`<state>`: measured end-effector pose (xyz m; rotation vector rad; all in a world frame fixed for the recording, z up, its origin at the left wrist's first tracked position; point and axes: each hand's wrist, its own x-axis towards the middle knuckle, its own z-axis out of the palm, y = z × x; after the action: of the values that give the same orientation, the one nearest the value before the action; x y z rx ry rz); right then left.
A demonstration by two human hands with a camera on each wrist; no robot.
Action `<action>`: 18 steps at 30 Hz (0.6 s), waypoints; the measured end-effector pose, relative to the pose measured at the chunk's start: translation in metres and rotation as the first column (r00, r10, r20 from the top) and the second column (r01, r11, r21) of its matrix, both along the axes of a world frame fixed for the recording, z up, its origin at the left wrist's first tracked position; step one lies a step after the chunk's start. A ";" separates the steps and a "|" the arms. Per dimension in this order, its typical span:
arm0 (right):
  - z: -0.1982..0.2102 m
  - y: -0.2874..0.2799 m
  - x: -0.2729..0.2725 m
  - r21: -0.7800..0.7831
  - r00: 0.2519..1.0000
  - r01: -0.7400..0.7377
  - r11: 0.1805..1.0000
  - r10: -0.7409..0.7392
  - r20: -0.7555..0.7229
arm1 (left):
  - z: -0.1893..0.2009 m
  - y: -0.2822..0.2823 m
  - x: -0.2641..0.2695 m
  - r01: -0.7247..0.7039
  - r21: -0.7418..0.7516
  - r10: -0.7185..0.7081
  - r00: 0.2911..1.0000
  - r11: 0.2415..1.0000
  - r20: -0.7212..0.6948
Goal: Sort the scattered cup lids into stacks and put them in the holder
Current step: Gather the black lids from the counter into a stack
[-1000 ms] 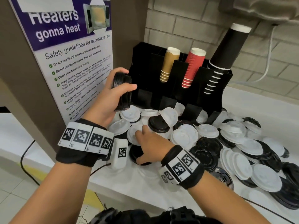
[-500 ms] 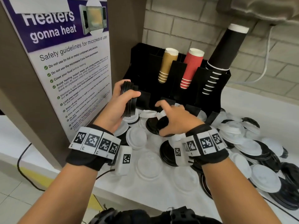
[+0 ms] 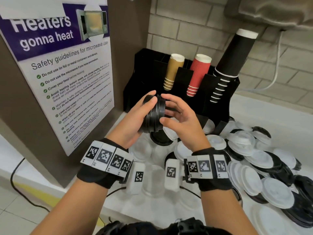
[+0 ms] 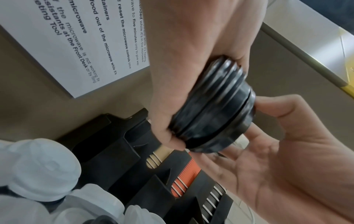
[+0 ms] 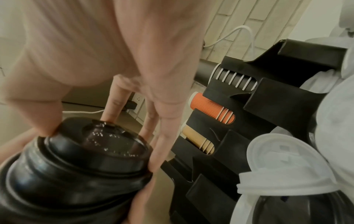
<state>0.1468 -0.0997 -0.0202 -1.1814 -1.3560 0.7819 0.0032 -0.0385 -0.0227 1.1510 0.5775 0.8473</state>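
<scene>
My left hand (image 3: 135, 116) grips a short stack of black lids (image 3: 155, 116) on its side, in front of the black holder (image 3: 184, 77). My right hand (image 3: 176, 112) pinches one more black lid (image 5: 107, 145) by its rim, thumb below and fingers above, against the stack's right end. The stack (image 4: 210, 109) fills the space between both palms. White lids (image 3: 242, 141) and black lids (image 3: 301, 209) lie scattered on the white counter, below and right of my hands. Which holder compartment lies behind the stack is hidden.
The holder carries tan cups (image 3: 173, 72), red cups (image 3: 198, 75) and a tall stack of black cups (image 3: 233, 58). A brown panel with a microwave poster (image 3: 64, 78) stands close on the left. A white cable (image 3: 277, 65) hangs on the brick wall.
My right hand came up from the pile with a black lid and met the stack. My left hand moved the stack right, toward the middle, in front of the holder.
</scene>
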 end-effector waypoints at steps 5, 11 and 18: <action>-0.001 0.003 0.000 0.037 1.000 -0.007 0.999 0.007 0.008 | 0.001 -0.001 0.004 -0.042 0.011 0.042 0.999 0.999 0.015; -0.001 0.007 -0.002 0.061 0.999 -0.048 0.997 0.047 0.012 | 0.000 0.002 0.008 -0.033 0.049 0.032 0.999 0.998 0.024; 0.003 0.017 0.000 -0.014 0.988 -0.142 0.990 0.143 0.062 | 0.002 0.018 0.005 -0.023 0.092 0.028 0.998 0.995 -0.056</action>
<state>0.1469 -0.0827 -0.0169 -1.1340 -1.5030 0.8595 0.0079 -0.0208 -0.0206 1.2565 0.6066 0.8725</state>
